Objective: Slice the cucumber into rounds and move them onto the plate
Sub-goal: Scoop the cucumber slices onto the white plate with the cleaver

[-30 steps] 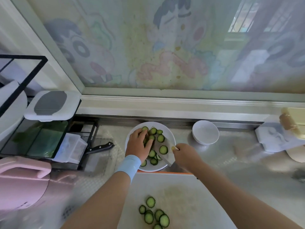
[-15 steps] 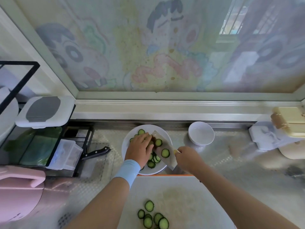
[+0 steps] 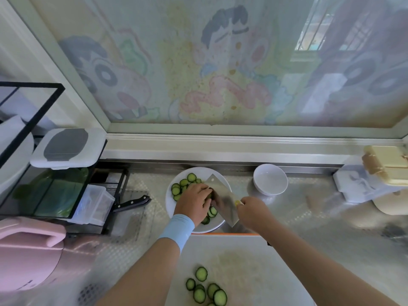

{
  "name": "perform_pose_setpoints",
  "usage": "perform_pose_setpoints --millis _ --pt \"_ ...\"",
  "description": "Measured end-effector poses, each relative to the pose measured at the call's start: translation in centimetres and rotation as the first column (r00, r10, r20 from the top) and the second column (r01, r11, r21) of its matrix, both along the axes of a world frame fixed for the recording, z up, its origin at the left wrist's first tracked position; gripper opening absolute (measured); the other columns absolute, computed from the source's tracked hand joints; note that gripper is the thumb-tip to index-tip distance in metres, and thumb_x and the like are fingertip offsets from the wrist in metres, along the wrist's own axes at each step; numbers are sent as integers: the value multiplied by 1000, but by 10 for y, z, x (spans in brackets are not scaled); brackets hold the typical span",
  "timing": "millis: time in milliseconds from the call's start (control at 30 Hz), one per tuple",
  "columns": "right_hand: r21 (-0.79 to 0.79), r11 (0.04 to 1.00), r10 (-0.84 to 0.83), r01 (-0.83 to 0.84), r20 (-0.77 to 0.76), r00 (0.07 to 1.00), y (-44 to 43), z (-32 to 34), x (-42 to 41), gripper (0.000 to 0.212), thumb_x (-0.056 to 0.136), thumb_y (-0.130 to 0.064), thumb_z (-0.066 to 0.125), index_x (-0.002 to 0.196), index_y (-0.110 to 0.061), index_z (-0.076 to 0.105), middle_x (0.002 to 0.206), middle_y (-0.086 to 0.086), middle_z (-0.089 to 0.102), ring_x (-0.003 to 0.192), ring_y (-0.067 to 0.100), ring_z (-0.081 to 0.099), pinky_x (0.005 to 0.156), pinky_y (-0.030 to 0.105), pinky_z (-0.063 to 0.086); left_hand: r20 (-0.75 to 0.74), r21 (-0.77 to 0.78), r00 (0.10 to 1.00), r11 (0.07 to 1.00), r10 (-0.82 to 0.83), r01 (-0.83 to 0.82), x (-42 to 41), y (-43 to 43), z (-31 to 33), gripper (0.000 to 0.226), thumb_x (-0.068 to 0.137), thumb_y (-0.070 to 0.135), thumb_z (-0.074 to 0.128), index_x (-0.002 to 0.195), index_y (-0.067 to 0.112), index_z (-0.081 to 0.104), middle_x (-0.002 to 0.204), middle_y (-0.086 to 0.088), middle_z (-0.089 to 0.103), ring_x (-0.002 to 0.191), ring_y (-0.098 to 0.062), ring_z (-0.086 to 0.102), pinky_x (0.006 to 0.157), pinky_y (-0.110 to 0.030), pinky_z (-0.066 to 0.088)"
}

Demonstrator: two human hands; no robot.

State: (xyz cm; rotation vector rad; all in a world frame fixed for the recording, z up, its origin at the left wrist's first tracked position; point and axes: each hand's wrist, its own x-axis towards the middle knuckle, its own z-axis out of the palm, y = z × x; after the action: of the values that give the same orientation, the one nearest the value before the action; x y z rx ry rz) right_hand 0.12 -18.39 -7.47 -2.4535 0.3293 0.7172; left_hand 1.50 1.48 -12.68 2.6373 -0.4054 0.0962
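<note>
**Hazard note: fingers against blade over plate**

Right hand (image 3: 251, 214) is wrapped round the handle of the cleaver (image 3: 223, 195), whose broad blade is held tilted over the plate (image 3: 209, 228). Left hand (image 3: 194, 202) lies over the plate with fingers bent down against the blade face. Whether they pinch anything is hidden beneath the hand.

Cucumber rounds (image 3: 184, 183) lie on the plate's far left, beside and under the left hand, with a few just below the blade. Loose rounds (image 3: 206, 288) sit on the cutting board (image 3: 254, 272), well apart from both hands.

Risks, as judged:
- Fingertips could slide toward the cutting edge if the blade turns.
- Rounds could skid past the near rim onto the counter.
- The plate could be nudged, since it sits just beside the board's far edge.
</note>
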Motion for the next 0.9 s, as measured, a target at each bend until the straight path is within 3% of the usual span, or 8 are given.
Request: perform_pose_setpoints --millis 100,267,333,433,500,733,833,900 --pt "-15 1000 18 -18 -6 1000 2 4 -2 19 95 -21 42 82 -12 54 82 6 56 80 27 53 67 29 43 15 37 995 994 -102 102 2 0 -2 32 90 20 63 122 19 66 121 3 62 111 -20 54 92 -34 50" --pt "-125 992 23 -18 38 999 -1 9 -7 23 97 -20 42 104 -9 61 98 8 58 89 30 57 75 33 45 -66 85 998 996 -4 10 0 5 -5 34 98 21 49 130 21 59 133 3 55 125 -19 45 105 -30 37" --pt "-141 989 63 -54 59 996 1 10 -13 22 97 -22 45 102 -7 61 102 7 58 99 31 61 77 33 44 -44 68 999 998 11 -8 -5 8 -3 35 96 20 51 130 21 59 134 2 54 125 -21 46 107 -32 36" --pt "-105 994 -27 37 93 995 3 21 -22 36 90 -47 51 99 -14 61 97 7 63 94 30 64 74 35 50 -72 30 996 998 55 -53 -17 9 3 36 96 21 51 132 22 57 134 4 53 124 -18 45 106 -29 36" --pt "-76 995 -47 58 139 989 5 30 -29 34 93 -45 47 100 -14 58 97 8 64 94 31 64 78 38 53 -86 3 993 997 77 -77 -29 9 7 37 95 21 52 132 22 56 133 4 52 124 -16 45 105 -28 37" --pt "77 985 -171 157 253 952 2 32 -96 31 102 -33 40 74 -17 42 73 2 52 77 31 52 67 36 40 -79 -126 991 986 104 -113 -106 8 16 19 87 34 54 100 25 64 103 11 55 96 -13 57 72 -26 48" --pt "152 966 -241 210 223 945 -2 14 -138 24 101 -27 44 83 -13 49 76 6 57 75 30 54 65 37 40 -233 -75 972 997 6 -25 -147 11 10 49 78 57 53 120 31 56 125 14 49 116 -9 48 93 -24 41" --pt "179 958 -257 225 185 948 -2 3 -163 17 100 -25 47 90 -12 53 78 5 59 73 26 55 62 35 39 -371 -3 924 995 -91 97 -173 13 4 81 71 68 58 141 33 38 149 11 28 138 -12 25 112 -31 27"
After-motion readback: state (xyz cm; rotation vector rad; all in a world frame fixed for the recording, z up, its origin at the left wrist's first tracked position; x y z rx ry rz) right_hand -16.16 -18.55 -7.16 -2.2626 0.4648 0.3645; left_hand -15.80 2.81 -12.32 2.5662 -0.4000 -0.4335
